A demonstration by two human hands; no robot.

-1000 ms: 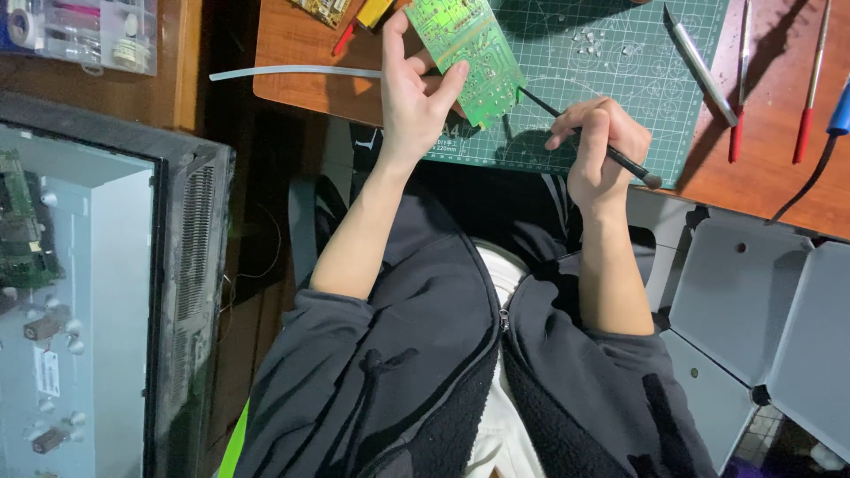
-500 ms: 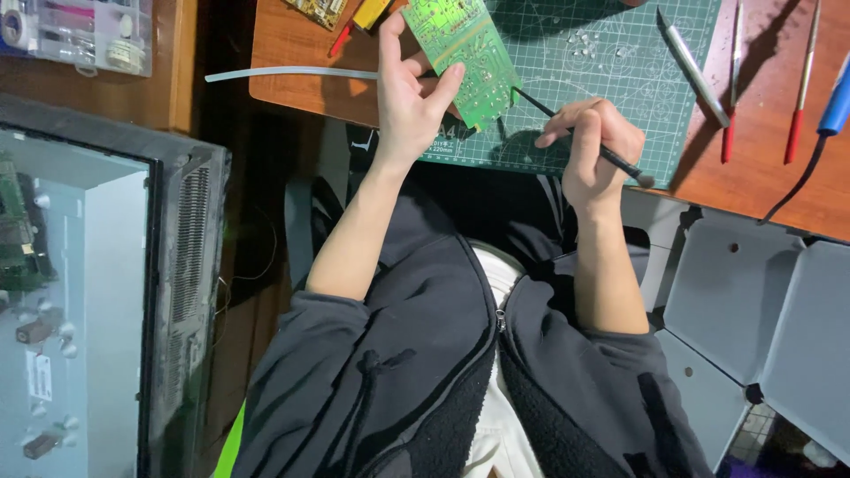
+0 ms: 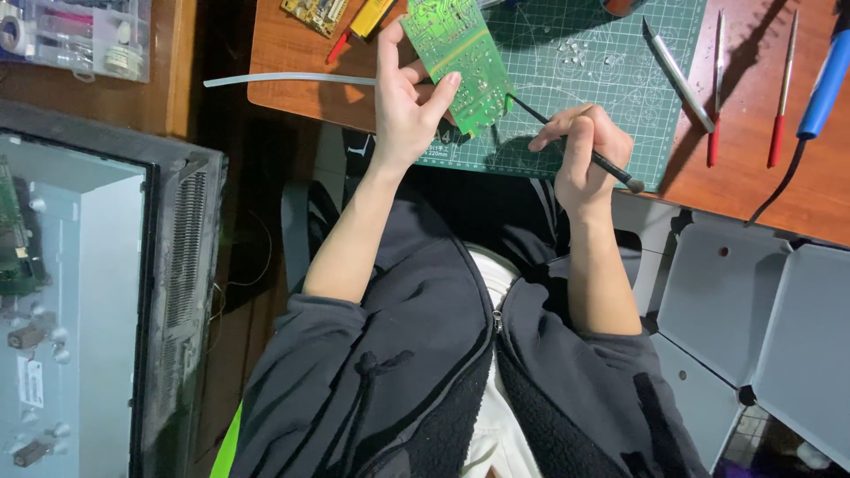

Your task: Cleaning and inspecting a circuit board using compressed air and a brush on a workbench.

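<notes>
Two hands busy: left hand (image 3: pixel 403 111) clamps the green circuit board (image 3: pixel 456 57), tilted above the cutting mat (image 3: pixel 602 88); right hand (image 3: pixel 580 150) pinches a thin black tool (image 3: pixel 567 140), tip at the board's lower edge. Looks like probing or prying; the board needs holding steady.

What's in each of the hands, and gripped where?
Left hand holds the green circuit board by its lower edge, thumb on its face. Right hand pinches a thin black tool mid-shaft, like a pen.

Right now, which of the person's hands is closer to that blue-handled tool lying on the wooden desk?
The right hand. It holds a thin black tool on the green cutting mat, nearer the blue-handled tool. The left hand is farther away, holding the green circuit board.
</notes>
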